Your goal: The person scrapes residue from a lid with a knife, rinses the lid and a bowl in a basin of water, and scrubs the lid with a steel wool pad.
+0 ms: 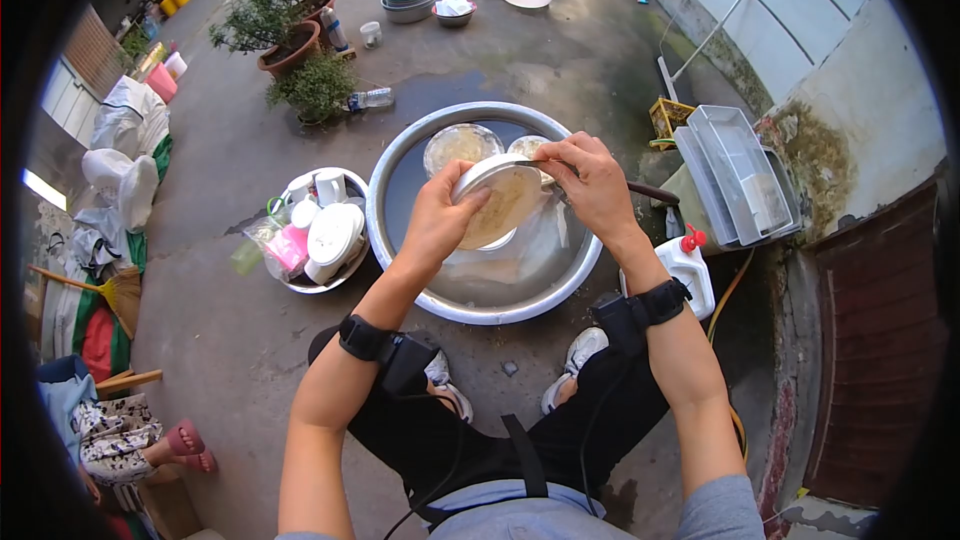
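My left hand (450,208) grips a round white-rimmed lid (507,208) by its left edge, thumb across its brown-stained face. The lid is tilted above a large metal basin (478,314). At its upper right edge, the fingers of my right hand (590,180) pinch a slim dark tool (527,163), its tip right at the rim. What kind of tool it is, I cannot tell. Behind the lid, the basin holds cloudy water, a clear round container (462,145) and a smaller white-rimmed dish (530,145), both with brownish residue.
Left of the basin, a metal bowl (308,289) holds white containers and a pink item. A white jug (686,273) with a red cap and clear plastic bins (735,175) stand at right. Potted plants (290,45) and several basins lie ahead. Someone's slippered foot (190,445) shows lower left.
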